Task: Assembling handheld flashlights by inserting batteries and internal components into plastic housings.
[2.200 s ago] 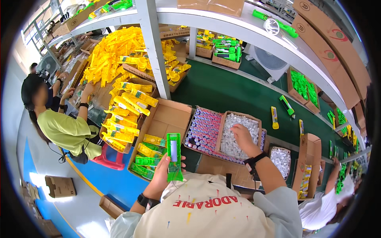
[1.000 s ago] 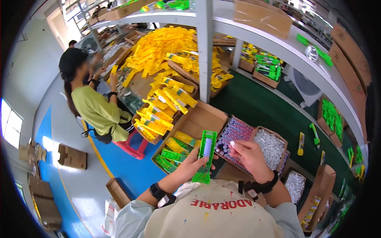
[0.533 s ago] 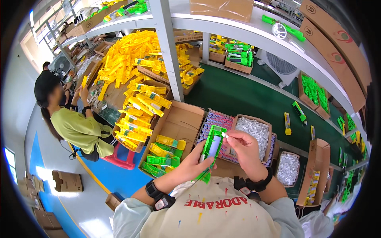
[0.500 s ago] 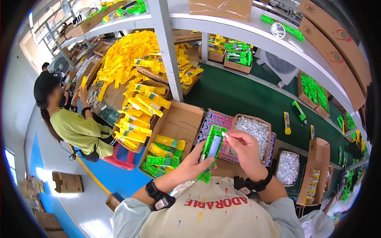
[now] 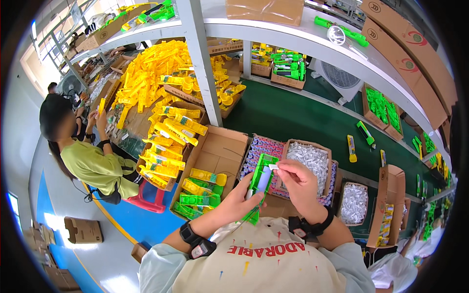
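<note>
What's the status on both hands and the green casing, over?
Left hand gripping green casing, lilac cylinder inside. Right hand pinching small white piece near casing's upper end. Left thumb partly covering casing.

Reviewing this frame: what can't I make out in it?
In the head view:
White piece: too small to tell its exact shape, and partly covered by the right hand.
Green housing: its underside faces away, and the left hand covers part.
Pink-and-purple cylinders: some hidden by the carton of silvery pieces.
White clothing, lower right: cut off at the lower edge.
</note>
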